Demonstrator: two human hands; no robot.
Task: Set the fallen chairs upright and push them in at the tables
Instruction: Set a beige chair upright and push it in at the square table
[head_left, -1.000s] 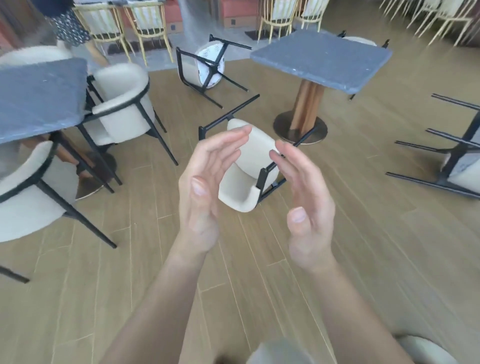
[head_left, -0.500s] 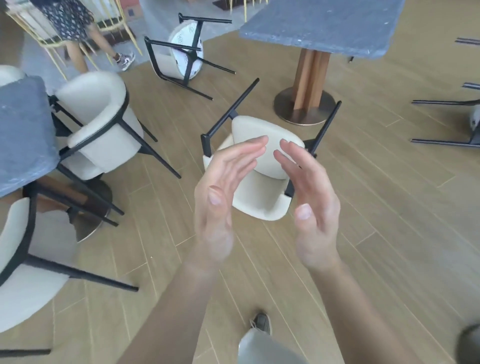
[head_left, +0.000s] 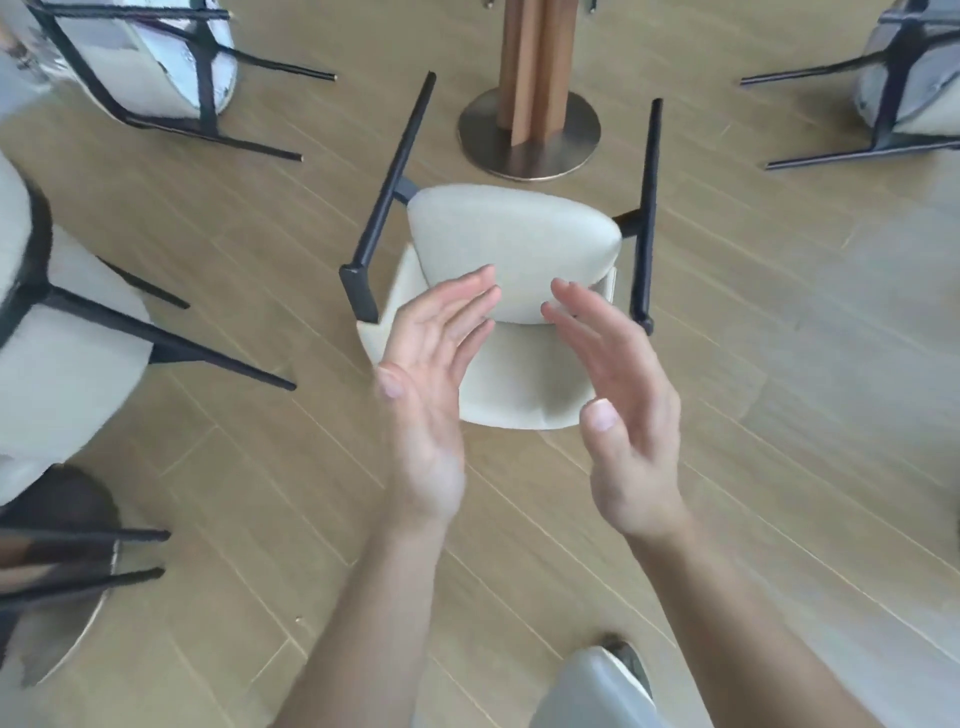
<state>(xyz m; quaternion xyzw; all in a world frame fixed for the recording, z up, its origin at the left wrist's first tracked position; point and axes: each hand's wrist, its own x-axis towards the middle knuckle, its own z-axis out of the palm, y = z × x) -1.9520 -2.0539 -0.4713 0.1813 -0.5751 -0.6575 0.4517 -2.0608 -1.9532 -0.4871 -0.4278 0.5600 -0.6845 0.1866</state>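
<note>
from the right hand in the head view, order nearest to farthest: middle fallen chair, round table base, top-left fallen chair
1. middle fallen chair, just ahead of the right hand
2. round table base, behind that chair
3. top-left fallen chair, far across to the left

— How many chairs lie tipped over?
— Three: the middle chair, the top-left chair and the top-right chair.
— And standing?
— One, the left chair. The blurred dark legs below it I can't place.
— Bench pedestals?
— One wooden pedestal. Two hands: left hand, right hand. And one shoe.
</note>
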